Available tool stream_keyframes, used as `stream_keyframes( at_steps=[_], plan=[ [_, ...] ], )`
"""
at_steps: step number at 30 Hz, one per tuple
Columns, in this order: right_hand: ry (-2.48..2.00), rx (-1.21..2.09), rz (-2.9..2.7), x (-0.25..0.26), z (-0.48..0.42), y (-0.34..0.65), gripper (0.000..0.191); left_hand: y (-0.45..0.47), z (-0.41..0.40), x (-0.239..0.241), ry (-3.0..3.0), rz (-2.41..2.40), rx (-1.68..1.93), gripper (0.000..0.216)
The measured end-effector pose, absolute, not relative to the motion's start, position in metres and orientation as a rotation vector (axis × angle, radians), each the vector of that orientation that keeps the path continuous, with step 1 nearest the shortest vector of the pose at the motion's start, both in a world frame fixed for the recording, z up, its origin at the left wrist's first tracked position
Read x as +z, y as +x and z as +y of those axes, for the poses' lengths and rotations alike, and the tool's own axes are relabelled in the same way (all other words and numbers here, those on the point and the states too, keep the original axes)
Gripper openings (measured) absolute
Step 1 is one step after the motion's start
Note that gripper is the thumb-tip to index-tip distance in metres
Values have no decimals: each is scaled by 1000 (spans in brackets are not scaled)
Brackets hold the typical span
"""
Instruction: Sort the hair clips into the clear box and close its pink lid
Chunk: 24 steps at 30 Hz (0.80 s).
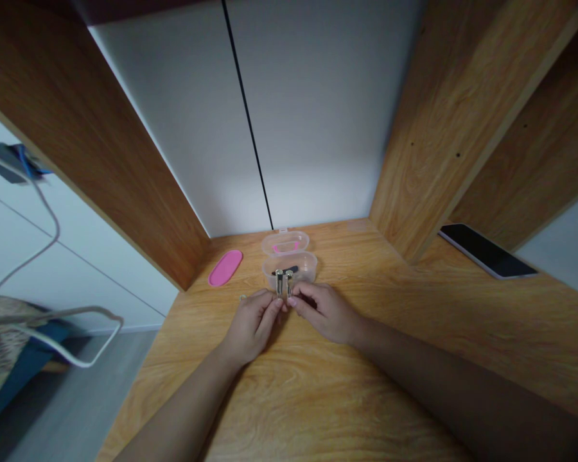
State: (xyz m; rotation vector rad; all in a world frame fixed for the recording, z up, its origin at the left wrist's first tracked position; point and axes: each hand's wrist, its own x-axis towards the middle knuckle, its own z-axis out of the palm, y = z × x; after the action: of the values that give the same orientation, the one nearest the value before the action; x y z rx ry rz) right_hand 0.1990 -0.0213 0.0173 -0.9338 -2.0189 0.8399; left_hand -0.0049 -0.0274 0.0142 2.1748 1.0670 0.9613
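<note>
The left clipper [279, 283] and the right clipper [289, 283] look like shiny, silvery metal. The box [308, 264] looks like smooth, translucent plastic; the pink oval piece [225, 268] like smooth, matt plastic. The counter [341, 391] shows wood grain with a soft sheen, and the side panel [424, 135] matching grain. The back panel [318, 102] is smooth and white, the flat device's dark face [486, 249] smooth and glassy.

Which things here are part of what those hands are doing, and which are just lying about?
Part of it:
metal clipper, left hand
second clipper, right hand
open clear case
pink oval piece, perhaps

Seemingly lying about:
dark-screened device
white cable
</note>
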Motion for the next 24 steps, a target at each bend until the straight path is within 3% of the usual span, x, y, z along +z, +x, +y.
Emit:
stream_keyframes(
  at_steps=[12, 24],
  plan=[
    [-870, 904, -2005, 15, -19, 199, 21, -8, -24, 13, 2355, 992, 951, 31],
    [-813, 1000, -1882, 10, -19, 197, 8, -6, -24, 15, 2356, 926, 902, 29]
  ],
)
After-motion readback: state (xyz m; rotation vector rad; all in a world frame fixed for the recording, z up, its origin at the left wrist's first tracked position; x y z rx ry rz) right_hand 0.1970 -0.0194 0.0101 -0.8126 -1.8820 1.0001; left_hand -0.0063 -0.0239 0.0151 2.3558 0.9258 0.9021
